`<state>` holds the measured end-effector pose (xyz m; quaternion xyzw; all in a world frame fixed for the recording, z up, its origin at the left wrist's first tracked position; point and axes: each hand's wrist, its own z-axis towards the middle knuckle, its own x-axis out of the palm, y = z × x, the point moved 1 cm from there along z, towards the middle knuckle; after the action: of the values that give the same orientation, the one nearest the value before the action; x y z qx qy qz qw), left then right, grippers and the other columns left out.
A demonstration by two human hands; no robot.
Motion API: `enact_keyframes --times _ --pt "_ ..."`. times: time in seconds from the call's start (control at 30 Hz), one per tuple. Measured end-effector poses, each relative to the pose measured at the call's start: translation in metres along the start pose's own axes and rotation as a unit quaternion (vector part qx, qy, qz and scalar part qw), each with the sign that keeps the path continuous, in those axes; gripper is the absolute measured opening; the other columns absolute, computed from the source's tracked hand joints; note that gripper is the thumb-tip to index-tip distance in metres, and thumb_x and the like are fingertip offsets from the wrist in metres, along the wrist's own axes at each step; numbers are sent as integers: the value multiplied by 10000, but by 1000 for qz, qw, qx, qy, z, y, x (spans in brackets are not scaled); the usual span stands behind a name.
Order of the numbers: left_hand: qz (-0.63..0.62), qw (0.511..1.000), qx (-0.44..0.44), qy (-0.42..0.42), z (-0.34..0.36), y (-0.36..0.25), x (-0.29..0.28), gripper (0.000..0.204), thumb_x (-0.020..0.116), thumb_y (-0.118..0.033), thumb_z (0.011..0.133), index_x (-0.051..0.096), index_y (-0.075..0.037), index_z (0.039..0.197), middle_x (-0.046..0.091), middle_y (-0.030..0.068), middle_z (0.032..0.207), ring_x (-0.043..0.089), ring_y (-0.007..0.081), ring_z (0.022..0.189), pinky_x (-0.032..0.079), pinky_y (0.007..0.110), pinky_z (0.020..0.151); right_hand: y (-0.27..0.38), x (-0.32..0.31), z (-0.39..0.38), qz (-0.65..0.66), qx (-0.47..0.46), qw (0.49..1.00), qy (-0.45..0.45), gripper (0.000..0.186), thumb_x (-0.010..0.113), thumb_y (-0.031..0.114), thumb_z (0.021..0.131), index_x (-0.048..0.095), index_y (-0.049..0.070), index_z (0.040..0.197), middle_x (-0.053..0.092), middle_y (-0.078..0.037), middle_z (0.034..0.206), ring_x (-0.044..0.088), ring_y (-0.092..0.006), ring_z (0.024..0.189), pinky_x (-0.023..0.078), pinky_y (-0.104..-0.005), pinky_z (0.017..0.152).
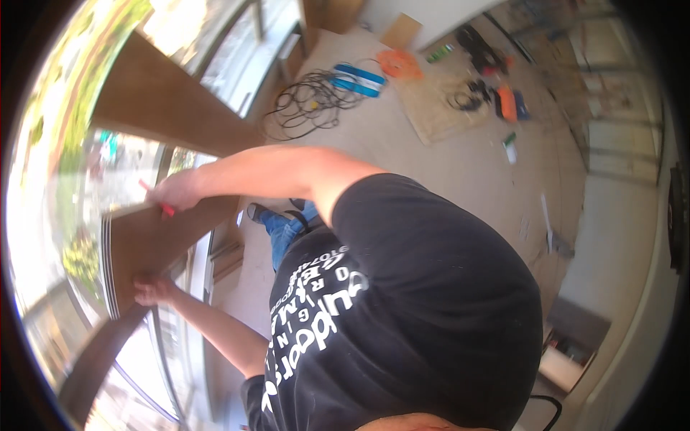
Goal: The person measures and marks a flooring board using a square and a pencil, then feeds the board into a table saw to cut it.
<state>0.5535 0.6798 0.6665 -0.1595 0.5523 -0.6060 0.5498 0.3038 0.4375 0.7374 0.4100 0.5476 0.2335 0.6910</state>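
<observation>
My right hand, the upper one in the head view, is closed around a slim red pencil-like stick. It is blurred, and sits at the upper edge of a brown wooden board by the window. Thin pale and dark stripes run along the board's far end. Lower down, my left hand grips the same board near its lower edge, fingers bent against it. Whether the board is fixed to the window frame I cannot tell.
Brown window posts stand beside bright glass. On the floor lie a coiled black cable, a blue case, an orange coil, a beige sheet and several tools. A glass partition stands at the far right.
</observation>
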Motion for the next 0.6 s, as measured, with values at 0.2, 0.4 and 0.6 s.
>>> enact_keyframes --times 0.2,0.4,0.6 --pt "-188 972 -41 -134 2 -41 1 393 789 -226 836 659 -7 1135 694 131 1071 652 242 975 542 388 867 41 -27 -20 -34 -106 979 -172 380 665 76 913 626 65 1291 693 -146 994 670 -264 912 548 -365 794" --pt "-164 976 12 -140 -15 -108 4 414 882 -266 790 700 -47 1091 779 81 963 738 197 885 579 337 807 148 -66 -43 -154 -385 891 -184 267 658 124 988 666 -43 1197 716 -150 1011 683 -306 847 571 -371 742" --pt "-112 985 7 -130 -22 -104 -2 513 920 -379 755 686 -62 1084 775 76 925 750 208 847 588 336 776 195 -44 -31 -152 -426 883 -127 220 775 134 888 681 12 1046 726 -124 943 711 -310 852 592 -395 772"
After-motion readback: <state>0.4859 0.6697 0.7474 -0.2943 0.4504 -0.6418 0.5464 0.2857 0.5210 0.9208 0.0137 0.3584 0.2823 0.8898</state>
